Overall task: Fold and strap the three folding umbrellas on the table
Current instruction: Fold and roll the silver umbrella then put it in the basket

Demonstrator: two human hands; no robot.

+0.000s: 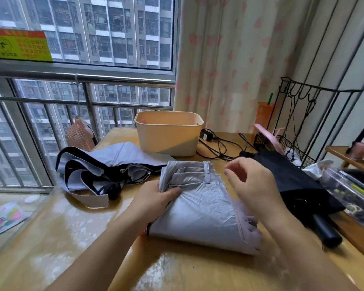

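While left hand [156,196] grips its pleats, right hand [250,181] hovering empty: grey umbrella [206,217], seemingly limp, slippery; hold at strap [207,173].

On the far side of the wooden bench [177,269], a beige tub [168,133]. Just right of it, a black adapter [206,135] with tangled cables [220,155]. Further right, a black wire rack [292,147] before a pink-spotted curtain [229,59].

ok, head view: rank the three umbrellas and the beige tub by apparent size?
1. Grey umbrella, though it is nearest.
2. Lavender umbrella and black umbrella: about alike, not ranked.
3. Beige tub, farthest back.
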